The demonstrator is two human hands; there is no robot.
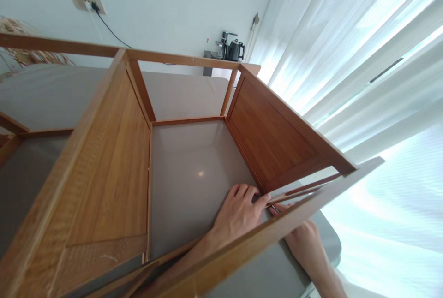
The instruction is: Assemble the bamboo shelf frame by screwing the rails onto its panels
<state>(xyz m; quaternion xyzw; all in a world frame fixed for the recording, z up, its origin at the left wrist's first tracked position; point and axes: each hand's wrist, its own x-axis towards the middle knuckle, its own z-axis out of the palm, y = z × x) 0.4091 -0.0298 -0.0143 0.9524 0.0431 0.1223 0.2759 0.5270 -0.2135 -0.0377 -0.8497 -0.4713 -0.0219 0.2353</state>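
Note:
A large wooden frame (187, 59) with brown panels stands on a grey surface (187, 169). My left hand (240, 210) reaches inside it, down at the lower corner of the right-hand panel (270, 127). Its fingers are bent, and the thumb stands apart, touching the end of a thin wooden rail (294, 193). On the outer side, my right hand (302, 235) is partly covered by the upper front rail (242, 247). Its fingers are closed at that same corner, beside a thin shiny edge; what they grip is hidden.
Another wood panel (114, 169) divides the frame on the left. Behind stand a black kettle (236, 50) and a coffee maker (224, 44). White curtains (346, 58) hang at the right. Plugs sit in a wall socket (86, 2), and a black cord runs behind the frame.

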